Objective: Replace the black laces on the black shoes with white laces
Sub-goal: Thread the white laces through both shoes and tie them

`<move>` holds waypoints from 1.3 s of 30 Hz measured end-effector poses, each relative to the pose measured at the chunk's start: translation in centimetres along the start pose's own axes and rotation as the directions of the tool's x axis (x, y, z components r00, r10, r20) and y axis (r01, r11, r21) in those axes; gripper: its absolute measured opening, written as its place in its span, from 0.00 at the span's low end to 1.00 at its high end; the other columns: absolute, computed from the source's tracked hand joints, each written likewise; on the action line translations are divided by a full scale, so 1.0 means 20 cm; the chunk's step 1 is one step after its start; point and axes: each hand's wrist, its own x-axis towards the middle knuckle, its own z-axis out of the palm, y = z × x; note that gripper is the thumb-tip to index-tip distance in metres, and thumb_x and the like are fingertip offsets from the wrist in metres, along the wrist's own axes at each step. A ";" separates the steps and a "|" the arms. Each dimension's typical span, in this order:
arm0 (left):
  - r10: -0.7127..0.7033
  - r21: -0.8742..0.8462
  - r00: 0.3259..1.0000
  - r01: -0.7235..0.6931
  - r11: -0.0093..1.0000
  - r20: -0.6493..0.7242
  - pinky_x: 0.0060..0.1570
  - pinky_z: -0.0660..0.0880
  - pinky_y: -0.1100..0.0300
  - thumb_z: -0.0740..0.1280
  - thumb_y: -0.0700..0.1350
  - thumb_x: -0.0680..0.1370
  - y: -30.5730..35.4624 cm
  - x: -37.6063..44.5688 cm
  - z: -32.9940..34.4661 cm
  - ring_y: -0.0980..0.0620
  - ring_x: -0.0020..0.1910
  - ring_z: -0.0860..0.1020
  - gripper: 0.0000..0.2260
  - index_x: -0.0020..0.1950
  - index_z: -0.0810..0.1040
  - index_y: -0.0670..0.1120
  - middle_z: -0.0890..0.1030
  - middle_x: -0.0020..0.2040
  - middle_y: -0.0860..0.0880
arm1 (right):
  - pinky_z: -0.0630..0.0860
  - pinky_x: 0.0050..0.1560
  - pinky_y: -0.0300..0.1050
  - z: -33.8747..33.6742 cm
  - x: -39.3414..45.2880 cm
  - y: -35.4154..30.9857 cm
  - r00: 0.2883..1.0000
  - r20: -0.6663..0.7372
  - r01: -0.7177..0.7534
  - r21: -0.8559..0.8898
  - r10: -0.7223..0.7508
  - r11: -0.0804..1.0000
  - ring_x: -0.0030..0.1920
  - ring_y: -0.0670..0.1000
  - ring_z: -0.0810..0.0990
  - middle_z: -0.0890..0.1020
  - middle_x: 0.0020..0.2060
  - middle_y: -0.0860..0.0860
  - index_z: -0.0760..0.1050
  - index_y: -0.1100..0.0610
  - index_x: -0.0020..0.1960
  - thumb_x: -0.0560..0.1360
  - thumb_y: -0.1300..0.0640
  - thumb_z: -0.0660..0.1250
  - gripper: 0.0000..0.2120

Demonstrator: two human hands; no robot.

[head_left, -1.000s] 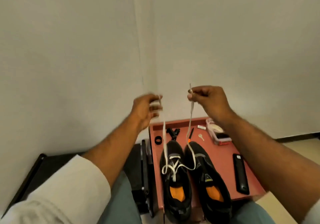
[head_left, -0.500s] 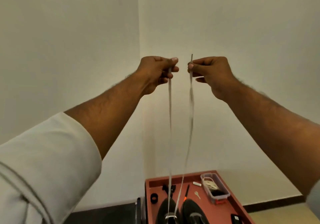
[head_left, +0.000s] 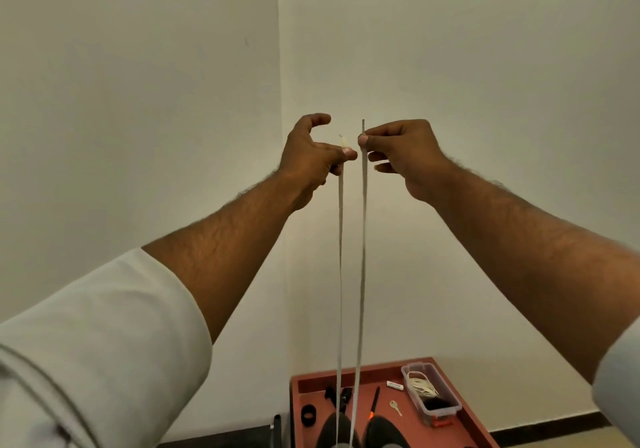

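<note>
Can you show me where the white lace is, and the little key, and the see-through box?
white lace [head_left: 363, 239], head view, on the right-hand strand halfway down.
little key [head_left: 394, 406], head view, on its round head.
see-through box [head_left: 408, 378], head view, on its left wall by the far corner.

Matt woven cloth white laces [head_left: 362, 274]

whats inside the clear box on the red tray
The clear box on the tray holds a pale coiled bundle, maybe white laces, and something dark at its near end. What lies beneath them is covered.
</note>
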 end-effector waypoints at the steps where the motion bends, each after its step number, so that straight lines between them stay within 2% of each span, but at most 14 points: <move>1: 0.001 0.001 1.000 -0.001 1.000 -0.003 0.27 0.73 0.64 0.76 0.39 0.71 0.00 0.00 0.00 0.57 0.31 0.79 0.33 0.72 0.65 0.52 0.84 0.41 0.48 | 0.78 0.38 0.39 0.01 0.01 -0.01 1.000 0.000 0.000 0.002 0.000 1.000 0.39 0.48 0.81 0.84 0.39 0.51 0.82 0.57 0.45 0.72 0.60 0.73 0.02; 6: -0.004 -0.016 1.000 0.004 1.000 -0.005 0.25 0.71 0.69 0.74 0.38 0.73 0.01 0.01 0.02 0.56 0.32 0.79 0.41 0.79 0.55 0.52 0.82 0.56 0.43 | 0.78 0.37 0.40 0.03 0.04 -0.05 1.000 0.000 0.014 -0.009 -0.014 1.000 0.38 0.48 0.80 0.83 0.39 0.51 0.82 0.57 0.43 0.71 0.62 0.74 0.02; 10: 0.011 -0.023 1.000 -0.011 1.000 -0.006 0.25 0.71 0.69 0.74 0.37 0.73 0.00 0.01 0.02 0.59 0.29 0.79 0.40 0.79 0.56 0.51 0.84 0.45 0.48 | 0.78 0.38 0.40 0.05 0.05 -0.03 1.000 -0.017 0.007 -0.021 -0.007 1.000 0.38 0.48 0.80 0.83 0.38 0.51 0.82 0.57 0.43 0.71 0.62 0.74 0.02; 12: 0.020 -0.024 1.000 -0.020 1.000 0.008 0.33 0.74 0.69 0.74 0.37 0.73 -0.02 0.01 0.02 0.63 0.31 0.80 0.40 0.79 0.56 0.50 0.83 0.40 0.53 | 0.77 0.38 0.40 0.06 0.04 -0.01 1.000 -0.020 -0.004 -0.015 0.003 1.000 0.37 0.48 0.79 0.83 0.37 0.50 0.82 0.58 0.43 0.71 0.62 0.74 0.02; 14: 0.013 -0.050 1.000 -0.012 0.999 0.028 0.49 0.76 0.61 0.74 0.38 0.74 -0.06 -0.01 0.02 0.63 0.38 0.82 0.40 0.79 0.55 0.50 0.85 0.45 0.52 | 0.77 0.38 0.40 0.07 0.02 0.04 0.999 -0.020 -0.026 -0.002 0.026 1.000 0.38 0.48 0.79 0.83 0.37 0.51 0.82 0.59 0.44 0.71 0.62 0.74 0.03; 16: -0.004 -0.073 1.000 0.006 0.997 0.027 0.55 0.76 0.54 0.73 0.39 0.74 -0.12 -0.03 0.03 0.59 0.45 0.83 0.40 0.79 0.55 0.51 0.85 0.50 0.50 | 0.76 0.38 0.41 0.10 -0.01 0.11 0.998 -0.011 -0.062 0.013 0.063 0.998 0.40 0.49 0.80 0.84 0.37 0.51 0.82 0.57 0.43 0.72 0.60 0.73 0.01; 20: -0.032 -0.075 0.999 0.031 0.997 -0.002 0.49 0.81 0.54 0.73 0.39 0.74 -0.26 -0.08 0.06 0.54 0.44 0.84 0.39 0.79 0.56 0.50 0.83 0.45 0.56 | 0.77 0.40 0.43 0.14 -0.05 0.25 0.990 0.001 -0.139 0.066 0.139 0.988 0.41 0.50 0.81 0.84 0.38 0.50 0.81 0.54 0.41 0.72 0.59 0.72 0.02; 24: -0.150 -0.214 0.988 0.138 0.967 -0.040 0.44 0.82 0.54 0.69 0.36 0.77 -0.46 -0.21 0.06 0.51 0.40 0.84 0.34 0.79 0.56 0.51 0.85 0.45 0.47 | 0.79 0.41 0.43 0.17 -0.15 0.44 0.971 0.029 -0.238 0.157 0.237 0.958 0.40 0.50 0.83 0.83 0.38 0.51 0.79 0.57 0.44 0.74 0.60 0.70 0.00; 27: -0.297 -0.257 0.954 0.278 0.926 -0.038 0.30 0.78 0.58 0.63 0.34 0.80 -0.78 -0.42 0.07 0.51 0.30 0.79 0.28 0.76 0.62 0.56 0.83 0.47 0.45 | 0.78 0.37 0.43 0.20 -0.31 0.69 0.930 0.079 -0.366 0.288 0.359 0.885 0.34 0.50 0.81 0.80 0.35 0.53 0.76 0.57 0.43 0.76 0.63 0.67 0.04; 30: -0.468 -0.112 0.883 0.462 0.880 -0.032 0.25 0.72 0.60 0.60 0.34 0.81 -1.19 -0.71 0.10 0.56 0.28 0.72 0.21 0.67 0.76 0.55 0.82 0.54 0.47 | 0.77 0.35 0.43 0.21 -0.56 1.03 0.842 0.127 -0.534 0.337 0.525 0.775 0.30 0.49 0.77 0.78 0.33 0.53 0.74 0.57 0.44 0.77 0.64 0.64 0.04; 32: -0.621 -0.042 0.783 0.621 0.782 0.010 0.42 0.79 0.54 0.64 0.35 0.79 -1.45 -0.92 0.16 0.51 0.42 0.81 0.13 0.56 0.83 0.50 0.83 0.54 0.49 | 0.73 0.31 0.42 0.23 -0.74 1.28 0.761 0.103 -0.640 0.278 0.641 0.716 0.28 0.47 0.73 0.76 0.31 0.51 0.75 0.57 0.45 0.78 0.64 0.64 0.05; 34: -0.729 0.043 0.682 0.728 0.684 0.050 0.47 0.78 0.59 0.70 0.38 0.76 -1.66 -1.10 0.22 0.48 0.49 0.82 0.05 0.46 0.85 0.46 0.85 0.46 0.48 | 0.68 0.29 0.42 0.25 -0.91 1.50 0.694 0.056 -0.713 0.190 0.718 0.675 0.27 0.46 0.69 0.74 0.31 0.50 0.76 0.56 0.44 0.78 0.64 0.64 0.06; 37: -0.749 0.341 0.654 0.684 0.644 0.104 0.52 0.79 0.58 0.72 0.43 0.74 -1.93 -1.22 0.30 0.54 0.46 0.82 0.03 0.43 0.86 0.49 0.85 0.45 0.51 | 0.65 0.26 0.39 0.31 -1.09 1.73 0.624 0.005 -0.779 0.087 0.781 0.621 0.26 0.46 0.66 0.72 0.30 0.50 0.75 0.57 0.43 0.77 0.65 0.63 0.06; 39: -0.735 0.537 0.664 0.573 0.619 0.137 0.53 0.77 0.59 0.70 0.45 0.76 -2.02 -1.23 0.33 0.55 0.50 0.81 0.05 0.49 0.86 0.51 0.85 0.50 0.54 | 0.64 0.24 0.38 0.33 -1.17 1.84 0.595 -0.012 -0.803 0.047 0.804 0.594 0.25 0.46 0.66 0.72 0.30 0.52 0.74 0.58 0.41 0.77 0.66 0.63 0.07</move>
